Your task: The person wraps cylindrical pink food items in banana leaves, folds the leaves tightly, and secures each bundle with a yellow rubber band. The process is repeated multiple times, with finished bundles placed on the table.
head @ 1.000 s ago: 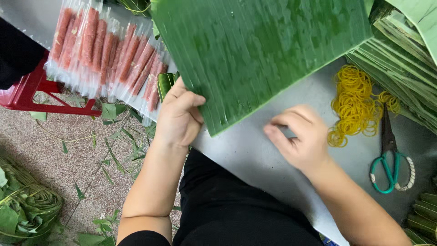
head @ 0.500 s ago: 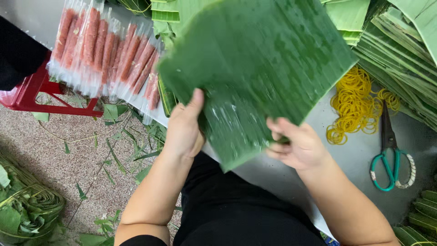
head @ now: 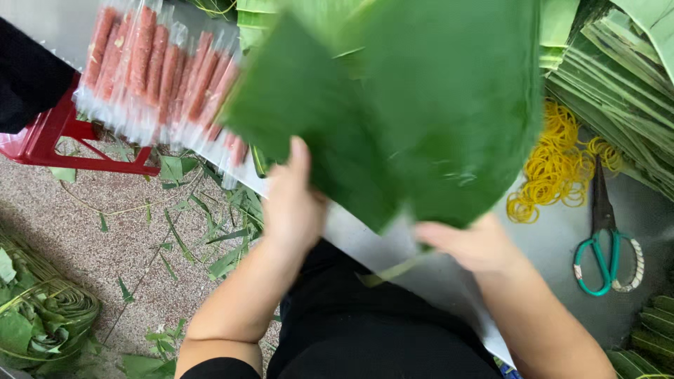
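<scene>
Far to my left, a coiled bundle of green leaf strips (head: 42, 316) lies on the speckled floor, with loose leaf scraps (head: 182, 231) scattered towards my knees. Above that stands a red plastic stool (head: 49, 140), and beside it, on the edge of the grey metal table (head: 562, 245), a row of reddish sausages sealed in clear plastic sleeves (head: 158, 77).

My left hand (head: 291, 203) is raised, thumb pointing up, fingers closed on the lower left edge of the large, flat, dark green banana leaf (head: 400, 112). The leaf is lifted off the table and tilted towards me, blurred, filling the middle of my view. My right hand (head: 474, 245) is under its lower right corner, fingers curled up against it; how tightly they grip I cannot tell, as the leaf hides the tips.

Further right, a heap of yellow rubber bands (head: 554, 165) lies on the table, then scissors with teal handles (head: 602, 238). Stacked folded green leaves (head: 618, 91) lie beyond.
</scene>
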